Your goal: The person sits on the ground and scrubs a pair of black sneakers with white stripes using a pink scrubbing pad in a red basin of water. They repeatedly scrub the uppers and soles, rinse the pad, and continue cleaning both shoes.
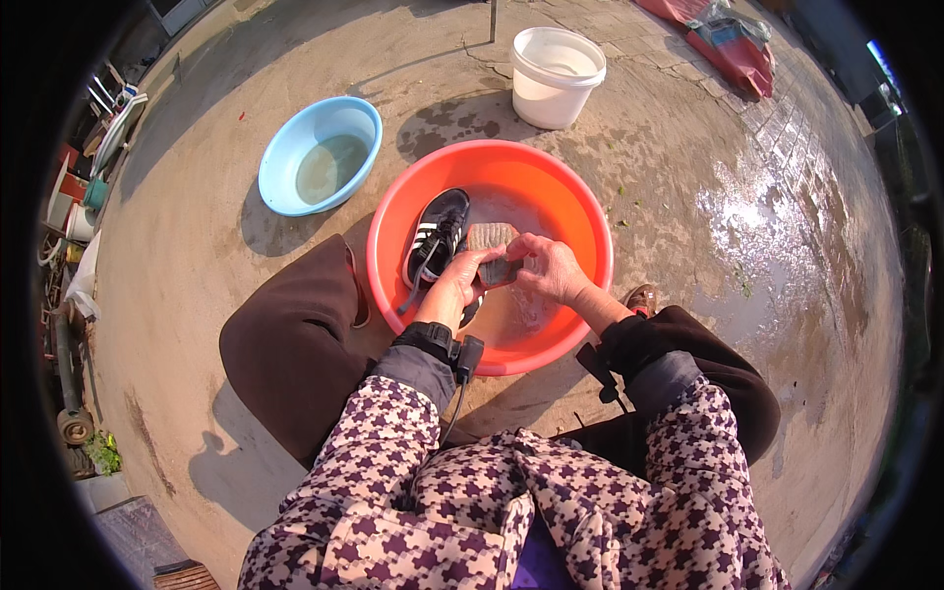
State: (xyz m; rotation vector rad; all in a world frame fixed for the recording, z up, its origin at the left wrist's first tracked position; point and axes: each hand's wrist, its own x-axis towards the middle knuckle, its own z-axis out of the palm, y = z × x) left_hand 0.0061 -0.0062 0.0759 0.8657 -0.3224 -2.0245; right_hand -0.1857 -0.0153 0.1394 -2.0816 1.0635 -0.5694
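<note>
Over the red-orange basin (490,369) before me, my left hand (464,279) holds a flat grey-brown piece (493,236) with a ridged surface and reddish edges. I cannot tell exactly what it is. My left thumb lies across its face. The bent fingers of my right hand (549,267) grip its right edge. Left of it, a black sneaker (440,228) with white stripes and a loose grey lace leans on the basin's inner wall. Part of another black-and-white item (472,311) shows under my left wrist, mostly hidden. Shallow, cloudy water covers the basin's bottom.
A light-blue basin (276,173) with murky water stands at the back left. Behind the red-orange basin is a white plastic bucket (549,99). Wet concrete (767,243) glares at right. Household clutter (81,199) lines the left side, and red sheeting (737,63) lies far right.
</note>
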